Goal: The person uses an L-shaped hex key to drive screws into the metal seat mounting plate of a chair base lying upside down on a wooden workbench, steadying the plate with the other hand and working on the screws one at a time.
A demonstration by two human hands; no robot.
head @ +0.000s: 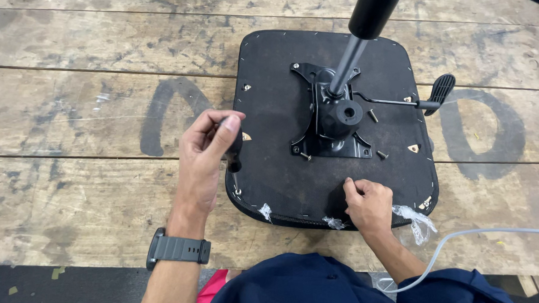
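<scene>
An upturned black chair seat (280, 121) lies on a worn wooden table (71, 116). A black metal tilt mechanism (331, 122) sits on its middle, with a gas cylinder (361, 35) rising from it and a lever with a paddle handle (440, 92) sticking out to the right. My left hand (204, 157) is closed around a small black part at the seat's left edge. My right hand (367, 205) rests on the seat's near edge with its fingers curled; whether it pinches anything is hidden. Loose screws (373, 115) lie beside the mechanism.
Torn clear plastic wrap (415, 218) hangs from the seat's near right corner. A grey cable (463, 237) runs across the table at the lower right. Large dark painted marks (166, 113) cover the planks. A dark floor (47, 290) lies below the table's front edge.
</scene>
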